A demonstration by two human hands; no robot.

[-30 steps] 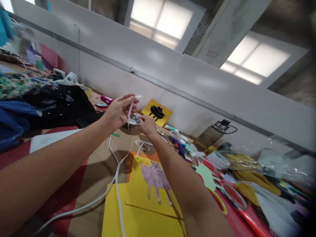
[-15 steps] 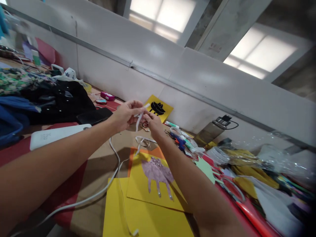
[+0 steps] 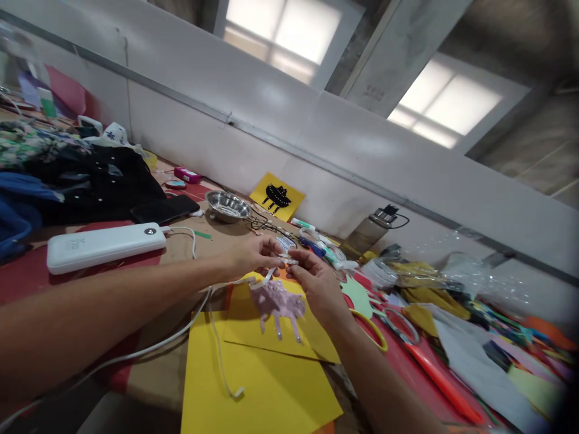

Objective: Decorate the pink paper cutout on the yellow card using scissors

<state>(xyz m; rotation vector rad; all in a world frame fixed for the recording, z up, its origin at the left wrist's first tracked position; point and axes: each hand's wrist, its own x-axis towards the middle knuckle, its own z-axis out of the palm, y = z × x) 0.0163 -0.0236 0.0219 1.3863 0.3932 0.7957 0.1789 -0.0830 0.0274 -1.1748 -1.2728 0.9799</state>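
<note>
My left hand (image 3: 253, 253) and my right hand (image 3: 314, 280) meet low over the table, both pinching a thin white strip (image 3: 271, 274) between their fingertips. The strip's tail trails down across a yellow card (image 3: 253, 386) to a loose end (image 3: 236, 393). Just below the hands lies a smaller yellow card bearing a pink paper cut-out (image 3: 279, 304) with dangling legs. A white cable (image 3: 181, 334) runs under my left forearm.
A white power bank (image 3: 104, 244), black phone (image 3: 165, 209) and steel bowl (image 3: 227, 206) lie to the left. Dark clothes (image 3: 90, 181) pile far left. Scissors with yellow handle (image 3: 375, 328), a bottle (image 3: 368, 232), pens and coloured paper scraps crowd the right. A white wall stands behind.
Both hands have come down from chest height to just above the yellow cards, still pinching the white strip. The view has swung left, bringing the bowl and power bank into sight.
</note>
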